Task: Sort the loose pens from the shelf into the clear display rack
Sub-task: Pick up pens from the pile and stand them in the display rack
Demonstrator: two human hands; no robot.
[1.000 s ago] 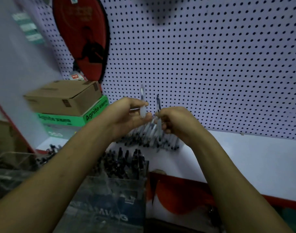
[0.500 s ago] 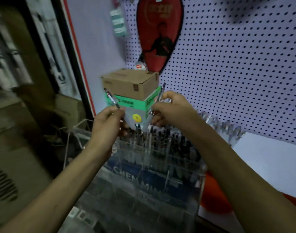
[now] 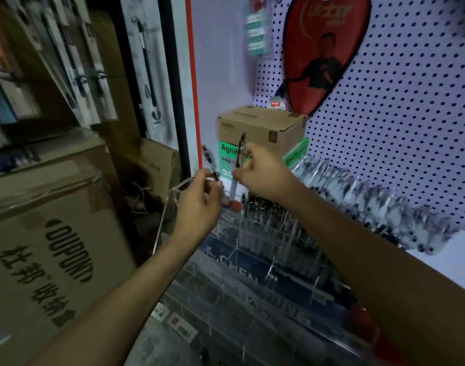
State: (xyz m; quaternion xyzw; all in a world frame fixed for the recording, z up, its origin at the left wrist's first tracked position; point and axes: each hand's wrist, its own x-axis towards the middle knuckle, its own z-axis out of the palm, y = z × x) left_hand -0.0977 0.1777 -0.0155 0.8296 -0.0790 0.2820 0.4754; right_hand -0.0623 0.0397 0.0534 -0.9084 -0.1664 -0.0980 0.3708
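Note:
The clear display rack (image 3: pixel 242 262) stands below my hands, its back compartments filled with several upright dark pens. My left hand (image 3: pixel 199 204) pinches a clear pen (image 3: pixel 208 161) whose dark end points up and to the left, above the rack's left rear corner. My right hand (image 3: pixel 260 171) grips another clear pen (image 3: pixel 239 159) almost upright, its lower end with a red tip just over a back compartment. A long pile of loose pens (image 3: pixel 371 204) lies on the white shelf (image 3: pixel 453 265) to the right, along the pegboard.
A brown carton on green Agnite boxes (image 3: pixel 263 133) stands right behind my hands. A red paddle case (image 3: pixel 323 48) hangs on the pegboard (image 3: pixel 411 101). Large cardboard boxes (image 3: pixel 46 247) fill the left side, beyond a red-edged partition.
My view swung left from the loose pens on the shelf to the rack. Both hands carried their pens over to the rack's back left; the right hand's pen has lowered toward a compartment.

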